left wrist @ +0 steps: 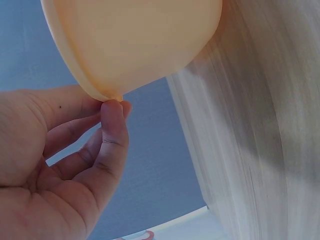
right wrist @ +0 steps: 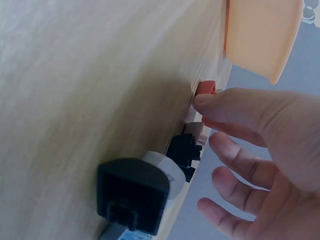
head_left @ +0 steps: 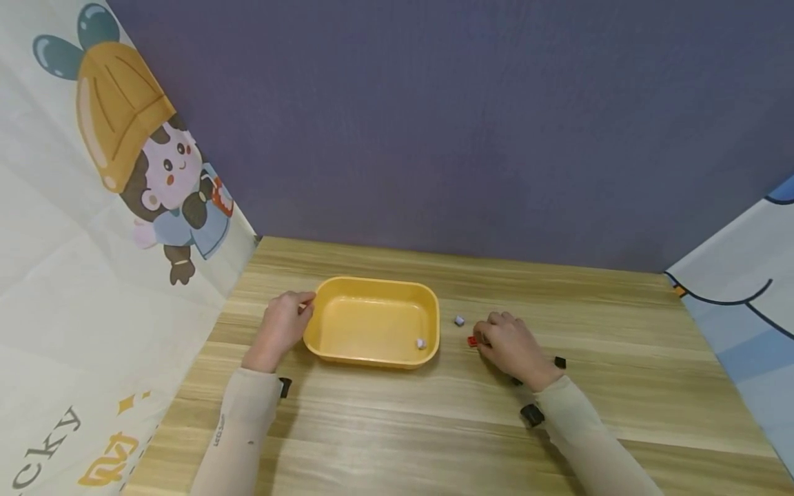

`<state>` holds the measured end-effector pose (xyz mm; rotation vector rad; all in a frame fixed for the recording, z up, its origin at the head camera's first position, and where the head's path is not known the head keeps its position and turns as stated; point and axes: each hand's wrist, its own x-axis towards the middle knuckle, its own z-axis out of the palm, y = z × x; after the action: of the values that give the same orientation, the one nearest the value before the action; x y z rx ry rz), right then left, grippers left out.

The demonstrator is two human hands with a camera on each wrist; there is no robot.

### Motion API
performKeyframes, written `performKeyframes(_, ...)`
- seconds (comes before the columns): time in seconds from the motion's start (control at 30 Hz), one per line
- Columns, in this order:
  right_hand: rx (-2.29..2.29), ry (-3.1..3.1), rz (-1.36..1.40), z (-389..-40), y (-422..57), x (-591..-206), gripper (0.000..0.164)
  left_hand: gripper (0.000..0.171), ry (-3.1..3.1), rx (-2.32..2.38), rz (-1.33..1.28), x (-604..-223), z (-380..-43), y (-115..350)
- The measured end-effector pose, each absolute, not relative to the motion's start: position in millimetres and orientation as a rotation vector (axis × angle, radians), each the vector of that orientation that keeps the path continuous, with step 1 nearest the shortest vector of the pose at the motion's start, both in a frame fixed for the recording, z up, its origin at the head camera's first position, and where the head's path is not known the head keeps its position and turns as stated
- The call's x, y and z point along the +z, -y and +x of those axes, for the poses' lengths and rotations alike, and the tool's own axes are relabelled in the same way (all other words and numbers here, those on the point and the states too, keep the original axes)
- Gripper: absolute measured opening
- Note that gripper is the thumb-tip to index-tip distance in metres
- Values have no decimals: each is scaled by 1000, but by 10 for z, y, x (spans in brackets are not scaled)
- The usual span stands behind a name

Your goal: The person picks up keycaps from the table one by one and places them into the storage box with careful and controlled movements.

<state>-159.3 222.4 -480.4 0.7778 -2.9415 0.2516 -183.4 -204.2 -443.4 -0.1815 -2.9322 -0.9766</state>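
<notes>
My left hand (head_left: 287, 325) pinches the left rim of a yellow plastic basin (head_left: 372, 361) between thumb and fingers; the left wrist view shows the fingertips on the basin's lip. A small whitish keycap (head_left: 421, 344) lies inside the basin, toward its right end. To the right of it, my right hand (head_left: 510, 348) holds a small red keycap (right wrist: 206, 87) between thumb and index finger, low at the tabletop. The other fingers of that hand are spread and loosely bent. Part of the red keycap is hidden behind the thumb.
Another whitish keycap (head_left: 459, 320) sits between basin and right hand. Black keycaps lie around the right forearm, one (head_left: 531, 415) beside the sleeve and one (head_left: 560, 362) past the wrist. A black piece (head_left: 285, 387) shows beside the left sleeve. A dark wall (head_left: 459, 138) closes the table's back.
</notes>
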Motion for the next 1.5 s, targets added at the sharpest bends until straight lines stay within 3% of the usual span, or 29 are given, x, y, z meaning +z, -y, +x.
performKeyframes(0.63, 238, 2941, 740, -1624, -2258, -4819, 12, 28, 2919, -969, -183, -4443, -1833, 2032)
performKeyframes(1.0, 255, 2835, 775, -1614, -2182, -4544, 18, 28, 2933, -967, -187, -4456, -1841, 2039)
performKeyframes(1.5, 341, 2760, 844, -1649, -1729, -4137, 22, 29, 2931, -979, -189, -4440, -1836, 2035)
